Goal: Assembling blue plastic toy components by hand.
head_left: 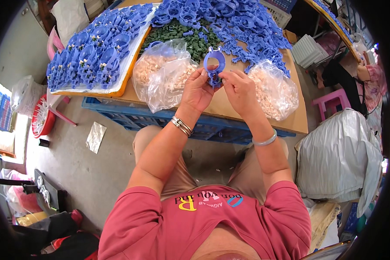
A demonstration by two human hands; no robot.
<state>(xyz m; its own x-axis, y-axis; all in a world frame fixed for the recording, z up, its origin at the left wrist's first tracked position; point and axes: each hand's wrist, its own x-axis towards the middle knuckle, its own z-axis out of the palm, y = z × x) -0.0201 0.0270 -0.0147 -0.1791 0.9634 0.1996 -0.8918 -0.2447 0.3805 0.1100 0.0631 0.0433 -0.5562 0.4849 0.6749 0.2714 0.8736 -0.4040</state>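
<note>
Above the table's near edge, my left hand is closed on a blue plastic ring piece. Its round opening stands upright, with two small knobs on top and a smaller blue figure part at its base. The fingers of my right hand pinch together against the right side of that base; whatever they hold is too small and hidden to name. Clear bags of small pale-pink plastic parts lie on both sides of my hands, the left bag and the right bag. Beyond them is a pile of dark green parts.
Loose blue parts heap across the cardboard-topped table. At the left, a yellow-edged tray holds rows of blue pieces. Below is a blue crate. A pink stool and a white sack stand right; a red basin sits left.
</note>
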